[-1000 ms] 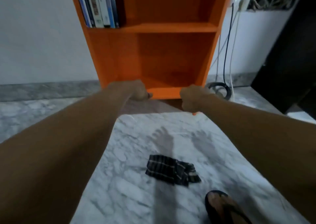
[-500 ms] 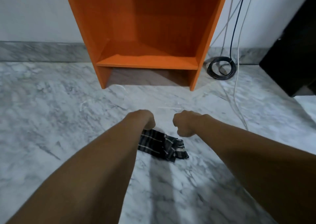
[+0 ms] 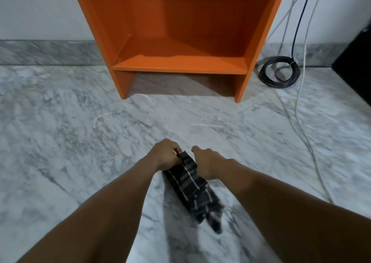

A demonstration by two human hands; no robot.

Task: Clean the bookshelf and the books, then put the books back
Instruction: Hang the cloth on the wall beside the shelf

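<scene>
**A:** What does the head view show of the hands?

**B:** Two bare forearms reach down over a grey-veined marble floor (image 3: pixel 60 134). The left hand (image 3: pixel 164 156) has its grip closed on the top end of a dark striped cloth (image 3: pixel 192 186), fingers curled around the fabric. The right hand (image 3: pixel 206 165) sits just beside it, touching the cloth's right edge; its fingers are partly curled with one pointing forward, and it cannot be told whether that grip holds the fabric.

**A:** And how does the cloth lie?

**B:** It stretches from the left hand back toward the person, its far end blurred, between the two forearms and above a dark shadow on the floor.

**A:** Where is the bookshelf?

**B:** The orange bookshelf (image 3: pixel 180 64) stands upright against a white wall (image 3: pixel 36 9), well apart from the hands, its side panels resting on the floor. Only its lowest compartment is in view.

**A:** Anything else nearby?

**B:** A coiled black cable (image 3: pixel 279 72) lies just right of the bookshelf's foot, with white and dark cords running up the wall and a white cord (image 3: pixel 301 110) trailing across the floor. A dark piece of furniture (image 3: pixel 355 62) fills the right edge.
</scene>
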